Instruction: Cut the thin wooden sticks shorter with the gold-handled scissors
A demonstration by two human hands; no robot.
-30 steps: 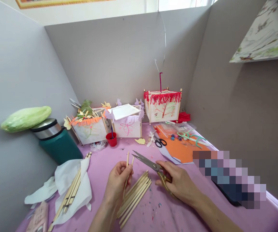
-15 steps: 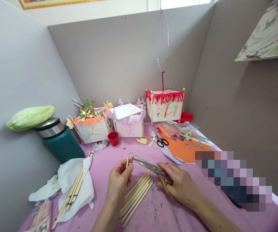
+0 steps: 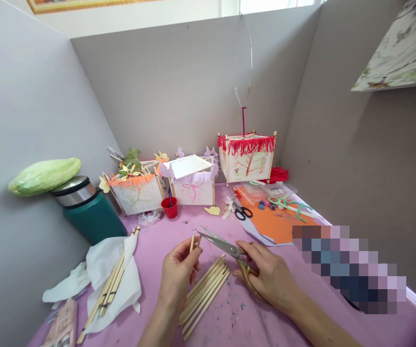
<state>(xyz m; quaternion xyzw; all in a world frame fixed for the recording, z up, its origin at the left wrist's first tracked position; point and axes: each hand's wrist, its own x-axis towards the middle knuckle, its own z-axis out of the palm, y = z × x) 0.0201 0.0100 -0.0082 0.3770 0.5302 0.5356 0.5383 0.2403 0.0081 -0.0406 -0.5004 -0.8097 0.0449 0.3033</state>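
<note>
My left hand [image 3: 182,260] is closed on thin wooden sticks [image 3: 192,242], whose pale tips poke up past the fingers. From the right, my right hand [image 3: 265,270] grips the gold handles of a pair of scissors [image 3: 225,246]. The blades are parted a little, and their tips reach the end of one held stick. Whether the lower blade touches the stick I cannot tell. Beneath and between my hands lies a bundle of wooden sticks [image 3: 208,294] on the pink tabletop [image 3: 258,318].
Paper-sided lanterns stand behind: one orange-fringed [image 3: 139,195], one lilac-fringed [image 3: 193,190], one red-fringed [image 3: 249,159]. A red cup [image 3: 169,208] and black-handled scissors [image 3: 243,213] lie nearer. At left are a green bottle [image 3: 92,212] and sticks on white tissue [image 3: 131,284]. Orange paper [image 3: 273,226] is at right.
The scissor blades have opened slightly wider at the stick's tip. My left hand and its sticks have shifted a little down and to the right.
</note>
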